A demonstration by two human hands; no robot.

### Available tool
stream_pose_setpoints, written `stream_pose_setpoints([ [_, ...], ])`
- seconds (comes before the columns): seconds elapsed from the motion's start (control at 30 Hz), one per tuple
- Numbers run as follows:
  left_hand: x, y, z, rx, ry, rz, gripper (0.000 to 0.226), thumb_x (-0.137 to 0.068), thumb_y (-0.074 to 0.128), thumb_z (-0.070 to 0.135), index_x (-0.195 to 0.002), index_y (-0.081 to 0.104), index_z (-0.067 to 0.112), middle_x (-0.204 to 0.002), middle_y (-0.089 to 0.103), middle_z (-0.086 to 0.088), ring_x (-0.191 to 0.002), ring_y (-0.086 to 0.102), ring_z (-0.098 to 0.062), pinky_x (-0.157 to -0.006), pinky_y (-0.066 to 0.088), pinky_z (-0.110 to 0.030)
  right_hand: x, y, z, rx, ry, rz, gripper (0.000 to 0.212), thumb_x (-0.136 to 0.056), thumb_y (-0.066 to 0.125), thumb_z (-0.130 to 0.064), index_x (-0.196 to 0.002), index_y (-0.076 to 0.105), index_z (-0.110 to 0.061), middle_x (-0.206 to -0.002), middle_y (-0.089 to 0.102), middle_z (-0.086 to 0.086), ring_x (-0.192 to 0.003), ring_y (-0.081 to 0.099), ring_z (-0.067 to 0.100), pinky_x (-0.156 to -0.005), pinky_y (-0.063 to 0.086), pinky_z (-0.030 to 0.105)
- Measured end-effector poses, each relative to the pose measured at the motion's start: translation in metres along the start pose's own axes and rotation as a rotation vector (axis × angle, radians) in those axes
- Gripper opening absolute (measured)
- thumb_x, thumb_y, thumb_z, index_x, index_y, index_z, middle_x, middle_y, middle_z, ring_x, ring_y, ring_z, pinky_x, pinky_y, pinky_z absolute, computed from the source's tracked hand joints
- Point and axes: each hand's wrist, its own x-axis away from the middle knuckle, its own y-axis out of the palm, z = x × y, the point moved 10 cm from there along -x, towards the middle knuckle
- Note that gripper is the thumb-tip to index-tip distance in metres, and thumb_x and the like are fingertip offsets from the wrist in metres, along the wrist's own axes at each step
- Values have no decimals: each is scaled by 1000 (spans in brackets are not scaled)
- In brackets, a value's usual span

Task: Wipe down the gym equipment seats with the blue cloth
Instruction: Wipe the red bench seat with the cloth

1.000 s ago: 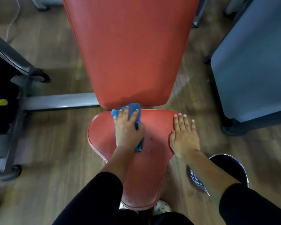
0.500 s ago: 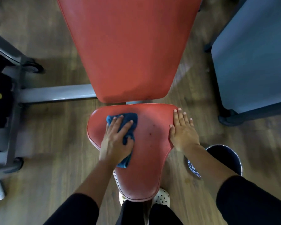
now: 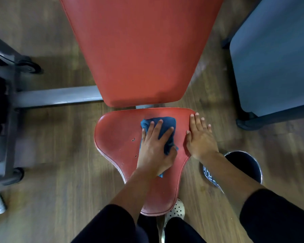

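A red padded seat [image 3: 116, 137] sits below a red backrest [image 3: 140, 50] in the head view. The blue cloth [image 3: 165, 125] lies bunched on the upper middle of the seat. My left hand [image 3: 154, 149] presses flat on the cloth with fingers spread, the thumb along the cloth's right edge. My right hand [image 3: 200, 139] rests flat, fingers straight, on the seat's right edge, apart from the cloth. The seat shows a few small nicks left of my left hand.
A grey metal frame bar [image 3: 60, 97] runs left from under the backrest to a dark machine base [image 3: 5, 120]. A blue-grey padded bench [image 3: 274, 55] stands at right. A dark round bucket [image 3: 244, 165] sits on the wooden floor under my right forearm.
My left hand slid the cloth from the seat's left part toward the middle-right. My right hand stayed on the seat's right edge.
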Motion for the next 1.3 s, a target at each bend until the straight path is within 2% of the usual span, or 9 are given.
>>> stream_pose_setpoints([
  [0.13, 17, -33, -14, 163, -68, 143, 46, -88, 45, 32, -127, 60, 13, -139, 49, -12, -131, 42, -28, -108, 35, -36, 9, -9, -10, -80, 101, 30, 56, -100, 32, -25, -152, 17, -11, -159, 12, 12, -145, 12, 34, -117, 12, 44],
  [0.2, 22, -56, -30, 13, -152, 280, 41, -87, 45, 29, -119, 64, 10, -117, 61, -11, -108, 55, -31, -89, 47, -41, 22, -18, -23, -144, 151, 125, 47, -98, 37, -30, -139, 43, -6, -145, 38, 20, -129, 34, 37, -105, 31, 45],
  [0.3, 26, -71, -53, -263, -436, 255, 38, -85, 47, 40, -101, 64, 9, -88, 61, -11, -84, 53, -34, -65, 43, -41, 39, -24, -47, -131, 171, 208, 46, -97, 40, -44, -114, 58, -5, -115, 56, 16, -105, 47, 34, -86, 36, 43],
  [0.43, 18, -56, -60, -387, -491, 56, 45, -91, 47, 50, -89, 62, 8, -88, 60, -13, -88, 51, -32, -68, 40, -41, 44, -15, -64, -47, 141, 119, 62, -95, 28, -61, -115, 54, -8, -113, 56, 8, -106, 47, 26, -91, 36, 36],
  [0.67, 8, -40, -54, -368, -500, -20, 43, -97, 37, 43, -99, 59, 5, -101, 60, -13, -99, 49, -30, -79, 38, -38, 36, -7, -70, -190, 189, 47, 60, -97, 33, -54, -119, 51, -2, -119, 54, 14, -111, 44, 28, -95, 32, 33],
  [0.87, 7, -40, -47, -293, -450, -22, 31, -99, 37, 36, -96, 51, 8, -90, 62, -11, -90, 50, -28, -76, 35, -37, 38, -5, -72, -389, 206, 55, 41, -97, 42, -43, -108, 49, -5, -109, 60, 13, -104, 50, 30, -91, 35, 36],
  [1.0, 4, -43, -47, -236, -412, -23, 27, -101, 36, 34, -98, 46, 9, -88, 62, -10, -89, 53, -29, -76, 34, -35, 39, -11, -78, -409, 154, 99, 22, -99, 42, -33, -95, 36, -13, -99, 60, 13, -97, 52, 32, -83, 34, 38],
  [1.13, 1, -47, -41, -185, -311, 36, 21, -97, 49, 25, -90, 46, 5, -70, 60, -14, -66, 59, -35, -58, 32, -34, 38, -13, -86, -466, 89, 119, 17, -99, 41, -26, -92, 31, -13, -96, 57, 12, -91, 53, 32, -80, 40, 41],
  [1.3, 6, -47, -50, -148, -400, -77, 31, -102, 27, 36, -105, 37, 6, -96, 61, -10, -82, 63, -35, -58, 34, -34, 47, -18, -98, -686, 76, 65, 11, -99, 38, -22, -92, 36, -13, -94, 56, 10, -81, 56, 27, -73, 48, 49],
])
